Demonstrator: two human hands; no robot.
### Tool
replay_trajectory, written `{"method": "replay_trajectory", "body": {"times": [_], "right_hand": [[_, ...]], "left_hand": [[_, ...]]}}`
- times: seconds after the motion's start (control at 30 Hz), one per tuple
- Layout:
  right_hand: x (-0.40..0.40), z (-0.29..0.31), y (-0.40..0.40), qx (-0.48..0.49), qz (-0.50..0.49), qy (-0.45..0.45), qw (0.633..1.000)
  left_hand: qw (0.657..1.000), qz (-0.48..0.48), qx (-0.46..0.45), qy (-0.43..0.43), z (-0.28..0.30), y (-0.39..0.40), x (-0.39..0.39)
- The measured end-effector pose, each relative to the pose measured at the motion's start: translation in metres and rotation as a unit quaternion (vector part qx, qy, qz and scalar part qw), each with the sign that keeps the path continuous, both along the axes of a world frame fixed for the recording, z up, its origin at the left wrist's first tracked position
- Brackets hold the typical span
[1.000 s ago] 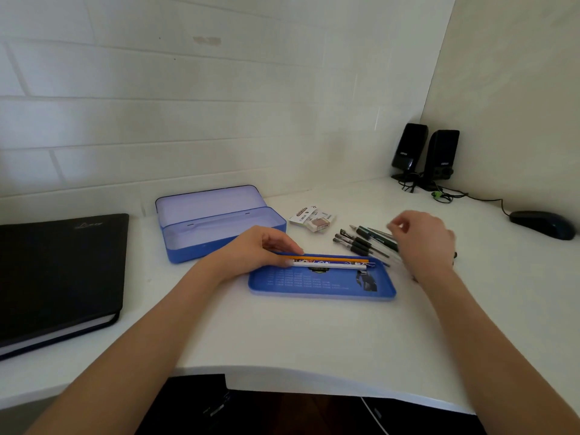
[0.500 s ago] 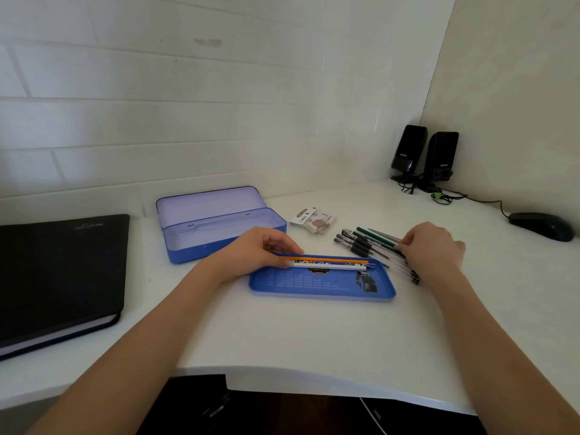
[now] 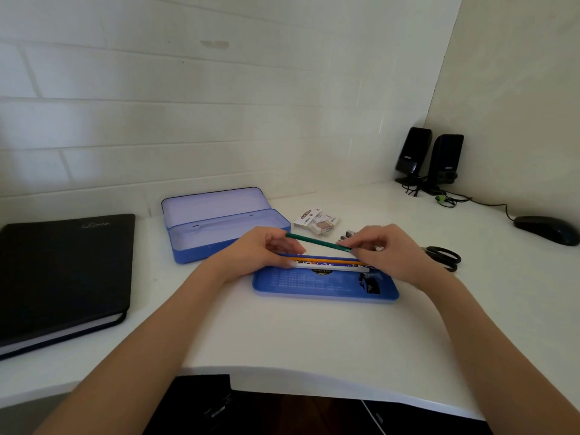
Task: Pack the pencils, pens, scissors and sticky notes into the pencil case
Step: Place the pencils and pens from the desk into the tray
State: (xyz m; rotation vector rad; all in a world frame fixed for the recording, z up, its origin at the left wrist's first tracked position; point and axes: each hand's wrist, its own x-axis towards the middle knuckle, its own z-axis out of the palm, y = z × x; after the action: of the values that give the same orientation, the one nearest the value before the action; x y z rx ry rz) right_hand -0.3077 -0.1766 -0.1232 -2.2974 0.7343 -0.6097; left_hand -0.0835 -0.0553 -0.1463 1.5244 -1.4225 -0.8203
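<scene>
My right hand (image 3: 389,255) pinches the right end of a green pencil (image 3: 317,242) and holds it level just above the blue tray (image 3: 323,287). An orange pencil (image 3: 329,260) and a white pencil (image 3: 332,267) lie side by side along the tray's far edge. My left hand (image 3: 260,252) grips their left ends, and the green pencil's tip reaches its fingers. The open blue pencil case (image 3: 219,227) stands empty behind my left hand. Several pens (image 3: 346,235) show behind my right hand. Black scissors (image 3: 442,257) lie to its right. Small packets (image 3: 317,221) sit behind the pens.
A black notebook (image 3: 62,271) lies at the left. Two black speakers (image 3: 430,158) stand in the back right corner, with cables running to a black mouse (image 3: 546,229). The desk's front edge curves just below my forearms. White walls close off the back and right.
My right hand took a green pencil from the pile of pens and carried it left over the tray. My left hand lifted slightly. The scissors are now uncovered.
</scene>
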Motion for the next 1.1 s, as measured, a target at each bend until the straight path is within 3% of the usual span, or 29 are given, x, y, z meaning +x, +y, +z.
{"method": "replay_trajectory", "body": {"times": [0.43,0.83,1.1], "right_hand": [[-0.005,0.003,-0.001,0.074,0.064,0.038,0.994],[0.016,-0.008,0.016,-0.015,0.075,0.058,0.995],[0.019,-0.013,0.012,-0.029,0.013,0.028,0.999]], "left_hand": [[1.0,-0.009,-0.014,-0.012,-0.002,0.0,0.002],[1.0,-0.01,-0.002,-0.022,0.0,0.002,-0.001],[0.999,-0.028,0.005,-0.038,0.0,0.003,-0.002]]}}
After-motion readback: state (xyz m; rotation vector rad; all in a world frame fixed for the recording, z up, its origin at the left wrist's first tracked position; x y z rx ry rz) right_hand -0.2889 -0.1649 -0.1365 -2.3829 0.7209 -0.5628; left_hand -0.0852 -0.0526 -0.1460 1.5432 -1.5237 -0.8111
